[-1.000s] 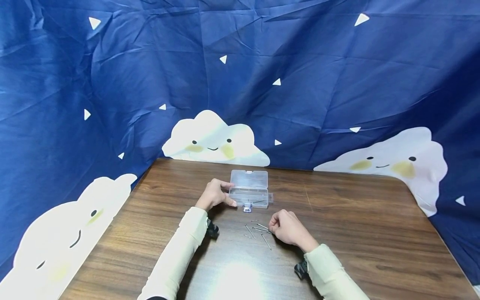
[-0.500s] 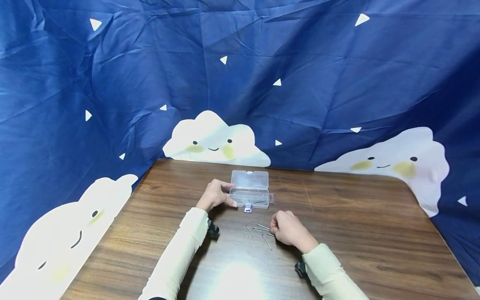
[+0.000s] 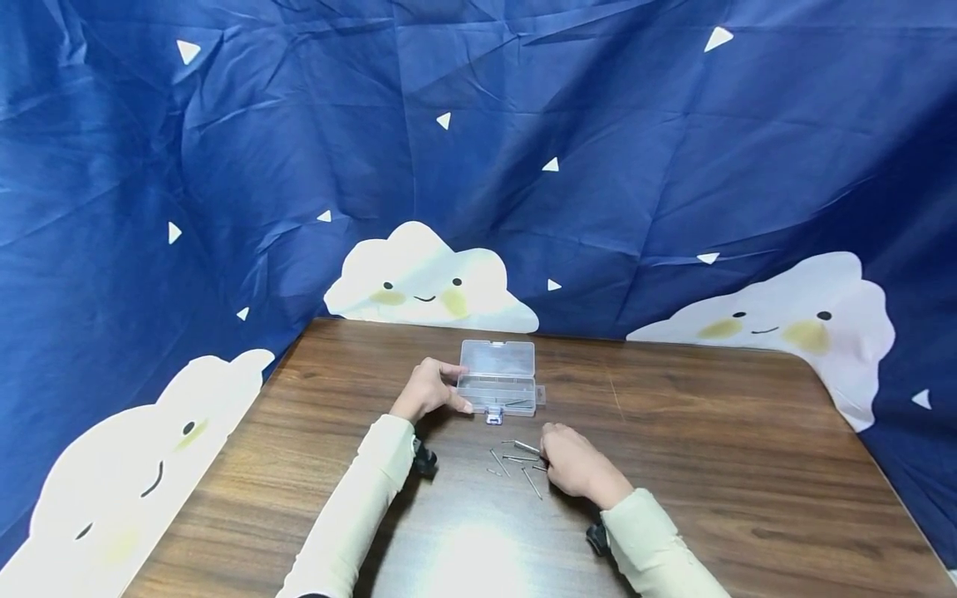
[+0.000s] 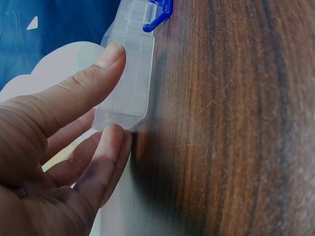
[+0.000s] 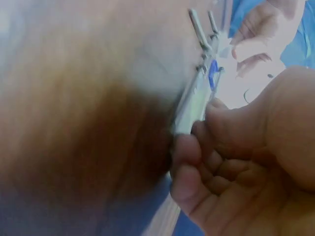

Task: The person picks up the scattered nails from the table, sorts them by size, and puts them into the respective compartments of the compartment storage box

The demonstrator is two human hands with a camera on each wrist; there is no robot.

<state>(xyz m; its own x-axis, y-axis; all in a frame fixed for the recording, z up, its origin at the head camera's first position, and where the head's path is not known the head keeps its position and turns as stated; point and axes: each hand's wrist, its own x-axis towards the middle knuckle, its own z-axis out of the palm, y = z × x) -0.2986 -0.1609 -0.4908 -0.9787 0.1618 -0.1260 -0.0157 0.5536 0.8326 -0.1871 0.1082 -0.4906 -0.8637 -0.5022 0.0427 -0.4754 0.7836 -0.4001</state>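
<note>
My left hand (image 3: 429, 388) grips the left end of a clear plastic box (image 3: 497, 394), thumb along its front and fingers at its end. In the left wrist view the thumb (image 4: 106, 66) lies over the box's side, near a blue latch (image 4: 160, 17). The box stands with its lid (image 3: 498, 358) raised; a few thin metal pieces lie inside. My right hand (image 3: 579, 465) pinches a silver nail (image 3: 527, 448) between thumb and fingertips, just above the table. Several loose nails (image 3: 532, 483) lie to its left. In the right wrist view, the fingers partly hide the pinched nail.
The brown wooden table (image 3: 710, 448) stretches to both sides. A small clear tab (image 3: 541, 394) sticks out at the box's right end. Behind the table hangs a blue curtain (image 3: 598, 124) with white clouds. Each wrist wears a small black camera (image 3: 424, 459).
My right hand has taken hold of a nail, which has shifted and tilted slightly from where it lay. The left hand and the box have stayed in place.
</note>
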